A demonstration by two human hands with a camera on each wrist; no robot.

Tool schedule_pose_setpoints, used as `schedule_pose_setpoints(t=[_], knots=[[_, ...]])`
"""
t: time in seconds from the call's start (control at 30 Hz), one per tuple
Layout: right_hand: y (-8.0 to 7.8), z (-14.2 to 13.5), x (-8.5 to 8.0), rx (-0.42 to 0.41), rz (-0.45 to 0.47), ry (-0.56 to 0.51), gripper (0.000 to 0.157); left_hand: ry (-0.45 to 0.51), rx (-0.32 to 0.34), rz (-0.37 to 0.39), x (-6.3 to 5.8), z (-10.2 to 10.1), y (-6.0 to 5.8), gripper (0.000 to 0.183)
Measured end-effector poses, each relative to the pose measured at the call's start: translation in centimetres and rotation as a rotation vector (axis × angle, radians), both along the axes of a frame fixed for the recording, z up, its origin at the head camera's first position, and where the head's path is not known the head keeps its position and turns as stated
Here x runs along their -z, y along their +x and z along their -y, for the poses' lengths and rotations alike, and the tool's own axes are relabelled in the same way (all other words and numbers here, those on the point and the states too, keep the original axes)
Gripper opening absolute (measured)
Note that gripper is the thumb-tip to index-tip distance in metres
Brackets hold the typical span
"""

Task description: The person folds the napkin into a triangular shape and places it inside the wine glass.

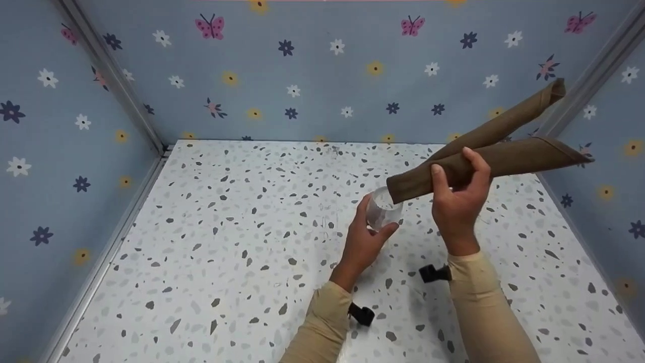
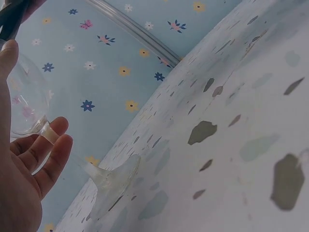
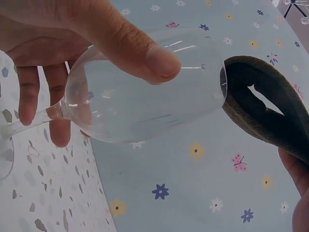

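Observation:
My left hand [image 1: 365, 242] holds a clear wine glass [image 1: 384, 214], its thumb on the bowl and fingers about the top of the stem. In the left wrist view the glass's stem and foot [image 2: 113, 186] point down toward the table. A brown piece of cloth [image 1: 519, 159], curled into two long tube-like parts, is gripped by my right hand [image 1: 461, 201] between thumb and fingers. The cloth's near end [image 3: 231, 104] meets the rim of the glass bowl [image 3: 154, 104] in the right wrist view; whether it enters the bowl cannot be told.
Under both hands lies a white speckled tabletop [image 1: 227, 242]. Blue walls [image 1: 322, 75] with flowers and butterflies stand at the back and sides, with metal strips [image 1: 111, 75] at the corners. A small black device [image 1: 363, 313] sits at each wrist.

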State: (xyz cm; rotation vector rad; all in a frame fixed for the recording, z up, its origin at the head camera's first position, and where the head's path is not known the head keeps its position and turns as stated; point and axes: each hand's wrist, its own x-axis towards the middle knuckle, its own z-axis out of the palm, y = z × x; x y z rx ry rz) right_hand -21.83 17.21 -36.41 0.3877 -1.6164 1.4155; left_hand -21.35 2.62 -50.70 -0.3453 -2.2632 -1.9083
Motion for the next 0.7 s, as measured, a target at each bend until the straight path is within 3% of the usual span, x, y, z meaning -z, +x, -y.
schedule_pose_setpoints(t=[0.4,0.7], knots=[[0.2,0.0,0.5,0.063,0.010,0.126,0.047,-0.001,-0.013,-0.007,0.5,-0.2,0.1,0.083],[-1.6,-1.4,2.2,0.066,-0.003,0.201,0.052,0.001,-0.014,-0.006,0.2,-0.1,-0.1,0.084]])
